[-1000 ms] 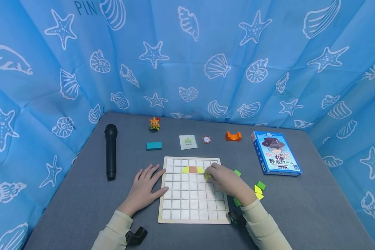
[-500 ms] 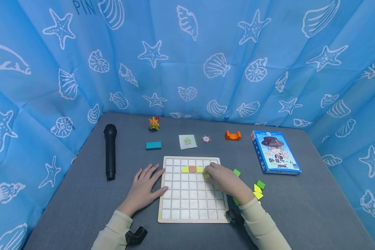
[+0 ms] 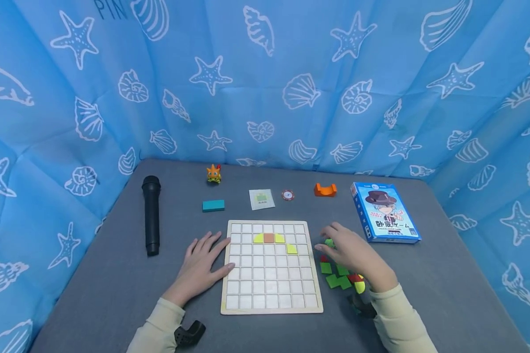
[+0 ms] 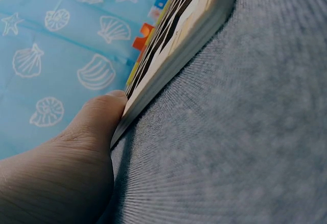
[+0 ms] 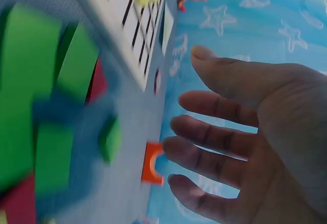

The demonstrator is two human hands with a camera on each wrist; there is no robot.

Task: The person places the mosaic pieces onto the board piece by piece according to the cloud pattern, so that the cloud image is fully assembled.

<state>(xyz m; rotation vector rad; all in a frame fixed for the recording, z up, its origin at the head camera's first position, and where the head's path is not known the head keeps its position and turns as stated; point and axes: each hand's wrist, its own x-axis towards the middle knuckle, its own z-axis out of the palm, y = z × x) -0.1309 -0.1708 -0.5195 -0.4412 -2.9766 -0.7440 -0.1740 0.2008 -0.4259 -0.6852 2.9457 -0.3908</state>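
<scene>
A white grid board (image 3: pixel 271 304) lies flat on the grey table. On it sits an orange square (image 3: pixel 268 238) flanked by two yellow-green pieces, with another yellow-green piece (image 3: pixel 291 249) one row nearer. My left hand (image 3: pixel 205 260) rests flat beside the board, and its thumb (image 4: pixel 99 114) touches the board edge (image 4: pixel 173 45). My right hand (image 3: pixel 342 247) hovers with spread fingers (image 5: pixel 214 134) over loose green pieces (image 3: pixel 333 274) to the right of the board and holds nothing. A red piece (image 3: pixel 355 277) lies among them.
A black microphone (image 3: pixel 151 214) lies at the left. Along the back are a teal block (image 3: pixel 213 205), an orange toy (image 3: pixel 213 173), a card (image 3: pixel 261 199), a chip (image 3: pixel 287 195) and an orange bracket (image 3: pixel 325 189). A blue game box (image 3: pixel 385 212) is at the right. Blue curtains surround the table.
My right hand has left the board and moved right, over the loose pieces; the yellow-green piece it covered now lies bare on the grid. The left hand has stayed put.
</scene>
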